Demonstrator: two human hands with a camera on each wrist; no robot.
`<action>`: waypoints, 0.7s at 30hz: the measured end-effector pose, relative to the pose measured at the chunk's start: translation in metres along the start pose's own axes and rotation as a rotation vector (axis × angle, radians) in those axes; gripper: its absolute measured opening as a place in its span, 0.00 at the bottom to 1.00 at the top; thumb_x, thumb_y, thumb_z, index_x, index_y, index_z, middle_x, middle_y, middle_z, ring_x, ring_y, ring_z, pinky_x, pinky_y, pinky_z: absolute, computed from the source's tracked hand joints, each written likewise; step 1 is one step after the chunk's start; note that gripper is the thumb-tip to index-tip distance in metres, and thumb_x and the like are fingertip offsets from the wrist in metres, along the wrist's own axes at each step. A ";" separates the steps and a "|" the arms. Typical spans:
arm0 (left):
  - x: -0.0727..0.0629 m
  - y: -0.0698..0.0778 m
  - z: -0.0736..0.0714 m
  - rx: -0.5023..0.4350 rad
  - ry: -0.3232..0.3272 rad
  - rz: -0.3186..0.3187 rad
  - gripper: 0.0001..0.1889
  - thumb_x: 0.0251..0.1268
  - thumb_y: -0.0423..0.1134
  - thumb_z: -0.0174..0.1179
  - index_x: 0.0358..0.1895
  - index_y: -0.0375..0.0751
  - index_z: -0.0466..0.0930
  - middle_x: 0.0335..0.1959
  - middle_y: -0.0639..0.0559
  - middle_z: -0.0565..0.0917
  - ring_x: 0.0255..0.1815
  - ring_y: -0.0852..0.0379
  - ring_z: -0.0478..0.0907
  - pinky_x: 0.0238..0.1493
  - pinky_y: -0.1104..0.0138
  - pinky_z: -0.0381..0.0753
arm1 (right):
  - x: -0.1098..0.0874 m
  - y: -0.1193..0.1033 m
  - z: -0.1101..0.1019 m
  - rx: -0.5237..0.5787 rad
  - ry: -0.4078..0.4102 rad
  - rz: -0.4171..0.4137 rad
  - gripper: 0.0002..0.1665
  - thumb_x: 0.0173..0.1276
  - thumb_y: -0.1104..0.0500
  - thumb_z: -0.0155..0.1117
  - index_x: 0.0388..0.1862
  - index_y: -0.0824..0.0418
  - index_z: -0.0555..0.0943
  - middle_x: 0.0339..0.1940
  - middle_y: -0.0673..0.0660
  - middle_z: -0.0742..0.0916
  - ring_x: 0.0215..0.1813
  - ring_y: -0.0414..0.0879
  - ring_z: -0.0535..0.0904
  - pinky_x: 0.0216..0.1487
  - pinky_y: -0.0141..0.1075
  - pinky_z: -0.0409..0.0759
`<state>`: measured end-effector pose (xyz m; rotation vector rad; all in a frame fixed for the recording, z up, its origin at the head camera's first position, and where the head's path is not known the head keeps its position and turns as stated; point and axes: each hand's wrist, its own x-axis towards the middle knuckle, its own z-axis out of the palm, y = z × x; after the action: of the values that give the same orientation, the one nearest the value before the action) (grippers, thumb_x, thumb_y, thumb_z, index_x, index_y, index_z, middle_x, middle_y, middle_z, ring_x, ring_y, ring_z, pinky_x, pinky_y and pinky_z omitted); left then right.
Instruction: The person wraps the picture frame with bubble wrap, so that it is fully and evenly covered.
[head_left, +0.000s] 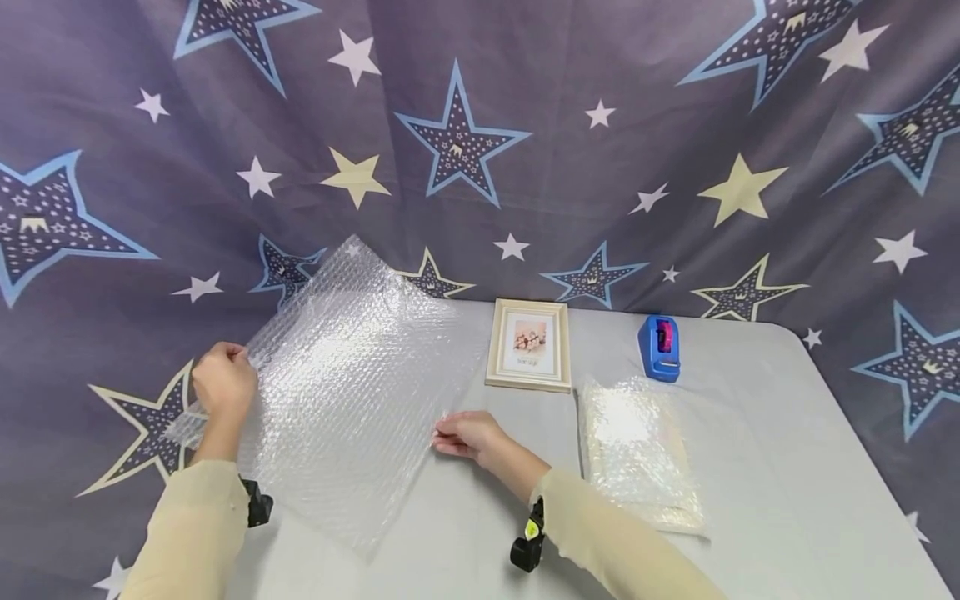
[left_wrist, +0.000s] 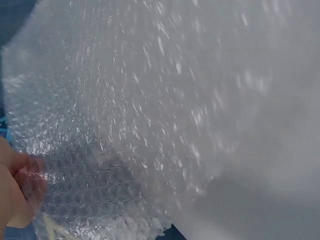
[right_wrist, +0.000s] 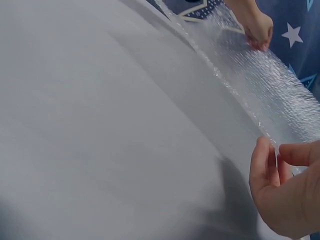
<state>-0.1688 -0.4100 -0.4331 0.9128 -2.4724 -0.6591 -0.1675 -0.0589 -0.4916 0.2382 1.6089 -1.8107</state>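
Note:
A clear sheet of bubble wrap [head_left: 352, 375] is stretched at a slant between both hands over the left part of the table. My left hand [head_left: 225, 379] grips its left edge, and a loose corner trails below that wrist. On the opposite edge, my right hand [head_left: 468, 435] pinches the sheet between thumb and fingers. In the right wrist view, the right hand [right_wrist: 285, 187] sits at the near edge of the sheet, while the left hand [right_wrist: 257, 30] holds the far side. Through the film, the fingers of the left hand [left_wrist: 22, 185] show in the left wrist view.
A cream picture frame [head_left: 528, 346] lies at the back middle of the white table [head_left: 780, 467]. Right of it stands a blue tape dispenser [head_left: 660, 348] with a pink roll. Before the dispenser lies a flat bubble-wrapped package [head_left: 637, 454]. A star-patterned curtain [head_left: 570, 200] hangs behind.

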 end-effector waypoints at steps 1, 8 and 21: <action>0.001 0.002 0.001 -0.025 0.014 -0.002 0.14 0.73 0.38 0.46 0.48 0.32 0.78 0.48 0.31 0.81 0.50 0.32 0.77 0.52 0.44 0.75 | -0.001 0.001 0.000 -0.001 -0.001 0.005 0.14 0.67 0.68 0.59 0.49 0.74 0.79 0.24 0.52 0.86 0.23 0.35 0.82 0.34 0.26 0.86; 0.011 0.009 0.014 -0.177 0.069 -0.062 0.13 0.71 0.35 0.49 0.48 0.32 0.80 0.44 0.35 0.83 0.35 0.48 0.76 0.36 0.62 0.72 | 0.001 0.001 0.003 0.043 0.034 -0.004 0.14 0.67 0.68 0.59 0.50 0.74 0.79 0.27 0.54 0.88 0.25 0.35 0.83 0.37 0.27 0.87; 0.040 0.008 0.036 -0.175 -0.024 -0.080 0.13 0.70 0.37 0.52 0.48 0.36 0.82 0.38 0.41 0.82 0.22 0.73 0.61 0.29 0.75 0.64 | 0.014 0.002 0.010 0.151 0.172 -0.019 0.13 0.65 0.71 0.59 0.48 0.75 0.78 0.20 0.52 0.86 0.22 0.35 0.82 0.29 0.23 0.85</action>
<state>-0.2199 -0.4213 -0.4485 0.9441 -2.3644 -0.9031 -0.1731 -0.0734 -0.4991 0.4597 1.5943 -1.9743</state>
